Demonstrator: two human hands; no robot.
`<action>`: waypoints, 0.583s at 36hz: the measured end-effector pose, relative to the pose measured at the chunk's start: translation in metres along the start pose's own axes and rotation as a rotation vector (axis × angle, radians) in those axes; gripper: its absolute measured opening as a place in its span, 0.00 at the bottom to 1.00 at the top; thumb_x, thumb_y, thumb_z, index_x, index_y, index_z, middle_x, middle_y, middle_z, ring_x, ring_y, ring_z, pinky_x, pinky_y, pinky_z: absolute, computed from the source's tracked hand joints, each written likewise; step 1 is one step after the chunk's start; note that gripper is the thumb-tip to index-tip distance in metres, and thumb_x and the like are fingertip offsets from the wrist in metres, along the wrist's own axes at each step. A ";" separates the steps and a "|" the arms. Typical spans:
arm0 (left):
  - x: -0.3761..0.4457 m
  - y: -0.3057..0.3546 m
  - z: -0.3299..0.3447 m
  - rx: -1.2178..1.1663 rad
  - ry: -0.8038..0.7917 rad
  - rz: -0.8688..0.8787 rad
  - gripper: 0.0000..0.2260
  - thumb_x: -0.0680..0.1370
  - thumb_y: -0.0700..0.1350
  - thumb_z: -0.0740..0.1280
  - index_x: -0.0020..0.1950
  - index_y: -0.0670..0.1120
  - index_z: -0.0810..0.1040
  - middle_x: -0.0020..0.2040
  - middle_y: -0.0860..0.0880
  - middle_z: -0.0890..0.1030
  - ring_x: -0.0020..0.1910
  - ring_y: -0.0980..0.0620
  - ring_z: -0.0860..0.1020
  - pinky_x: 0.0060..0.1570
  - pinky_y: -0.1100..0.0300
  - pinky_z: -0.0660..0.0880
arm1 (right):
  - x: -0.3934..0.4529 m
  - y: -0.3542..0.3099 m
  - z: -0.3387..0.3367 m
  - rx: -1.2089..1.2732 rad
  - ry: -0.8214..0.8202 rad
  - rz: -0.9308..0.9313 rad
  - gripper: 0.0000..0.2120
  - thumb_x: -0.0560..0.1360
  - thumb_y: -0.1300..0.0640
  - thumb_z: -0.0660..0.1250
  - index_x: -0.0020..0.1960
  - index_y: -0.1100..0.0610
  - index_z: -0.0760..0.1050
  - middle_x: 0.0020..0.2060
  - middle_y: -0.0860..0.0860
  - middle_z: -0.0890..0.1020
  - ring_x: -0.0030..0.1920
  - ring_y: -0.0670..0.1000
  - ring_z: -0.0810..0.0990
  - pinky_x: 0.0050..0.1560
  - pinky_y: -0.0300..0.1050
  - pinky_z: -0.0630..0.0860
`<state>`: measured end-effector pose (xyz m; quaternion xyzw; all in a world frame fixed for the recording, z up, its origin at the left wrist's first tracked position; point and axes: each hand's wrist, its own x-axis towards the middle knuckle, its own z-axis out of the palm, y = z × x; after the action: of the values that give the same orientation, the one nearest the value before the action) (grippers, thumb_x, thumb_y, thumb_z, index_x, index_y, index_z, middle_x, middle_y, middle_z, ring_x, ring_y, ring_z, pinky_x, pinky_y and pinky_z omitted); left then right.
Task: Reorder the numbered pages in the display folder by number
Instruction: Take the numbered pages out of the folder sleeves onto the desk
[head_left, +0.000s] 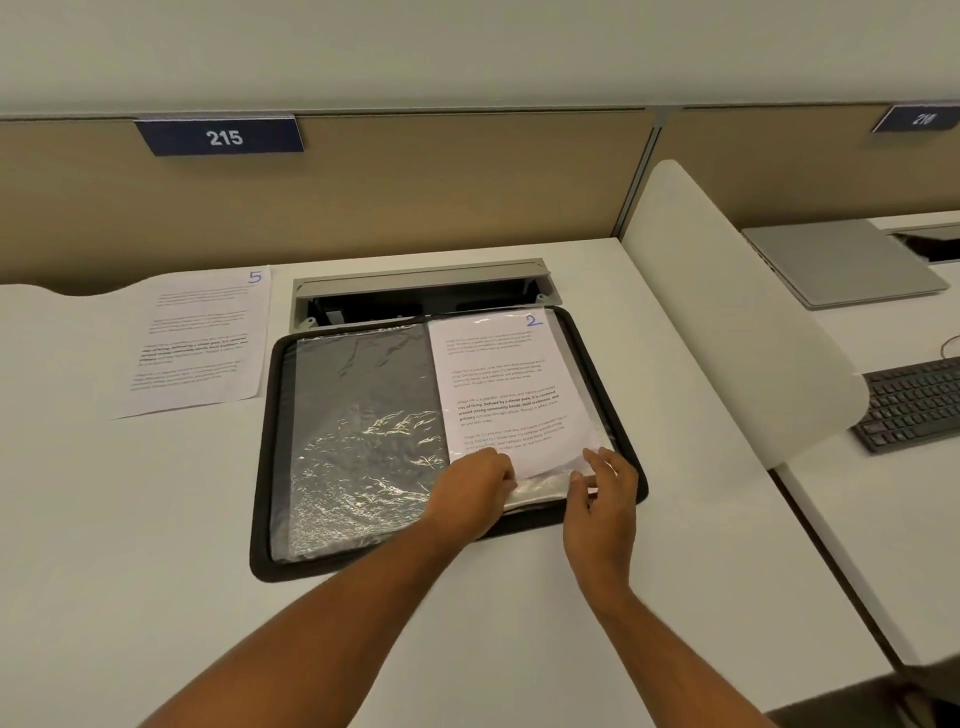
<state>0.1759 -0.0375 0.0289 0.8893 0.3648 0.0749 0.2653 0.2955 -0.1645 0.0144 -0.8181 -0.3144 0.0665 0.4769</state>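
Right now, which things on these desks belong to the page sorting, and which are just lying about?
Job: folder, page 2, page 5, left hand, right hand.
Lying about: laptop, keyboard, desk sign 215.

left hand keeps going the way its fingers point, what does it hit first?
Probably more of page 2. The left hand points up and to the right across the folder's right side, fingers already at that page's bottom edge. Depth is unclear.

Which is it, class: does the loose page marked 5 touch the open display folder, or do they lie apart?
Apart. The head view shows bare desk between the page marked 5 and the display folder.
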 end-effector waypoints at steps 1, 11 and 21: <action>0.000 -0.001 -0.001 -0.027 0.005 -0.028 0.04 0.80 0.47 0.68 0.48 0.48 0.81 0.48 0.52 0.80 0.46 0.51 0.78 0.48 0.53 0.78 | -0.001 0.000 0.001 -0.010 -0.001 -0.001 0.17 0.81 0.61 0.68 0.69 0.55 0.75 0.70 0.50 0.71 0.66 0.49 0.75 0.58 0.47 0.82; 0.004 -0.007 -0.016 -0.239 -0.030 -0.105 0.09 0.78 0.52 0.73 0.46 0.46 0.84 0.43 0.52 0.83 0.42 0.54 0.79 0.43 0.59 0.75 | 0.006 -0.001 0.004 -0.045 0.062 0.049 0.18 0.78 0.59 0.72 0.66 0.53 0.73 0.63 0.50 0.72 0.62 0.51 0.77 0.56 0.53 0.84; 0.003 -0.007 -0.017 -0.222 0.074 -0.059 0.09 0.80 0.50 0.68 0.45 0.46 0.83 0.42 0.53 0.81 0.41 0.56 0.78 0.44 0.54 0.77 | -0.012 -0.004 0.013 -0.345 -0.265 -0.758 0.15 0.83 0.54 0.58 0.57 0.58 0.82 0.50 0.53 0.84 0.51 0.51 0.81 0.58 0.44 0.79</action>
<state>0.1686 -0.0241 0.0395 0.8401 0.3896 0.1396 0.3506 0.2791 -0.1601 0.0085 -0.6969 -0.6576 -0.0624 0.2794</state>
